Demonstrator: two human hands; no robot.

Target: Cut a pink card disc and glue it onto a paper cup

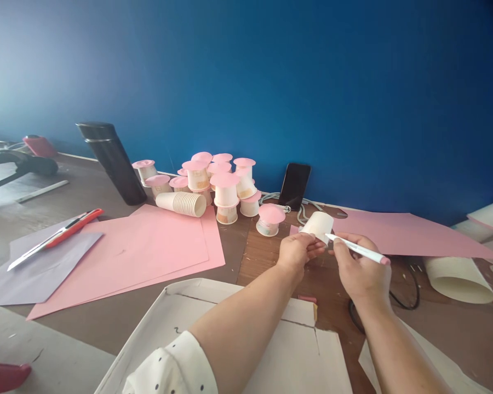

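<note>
My left hand is closed around a small white paper cup, held on its side above the brown table. My right hand grips a white pen with a pink end, its tip touching the cup's side. Just behind the cup stands a white cup with a pink round lid. Further back is a cluster of several such pink-topped cups, some stacked, and a stack of plain paper cups lying on its side.
Pink paper sheets lie at left, another pink sheet at right. A red utility knife rests on grey paper. A black flask, a phone against the blue wall, cables, a paper roll and white cardboard surround.
</note>
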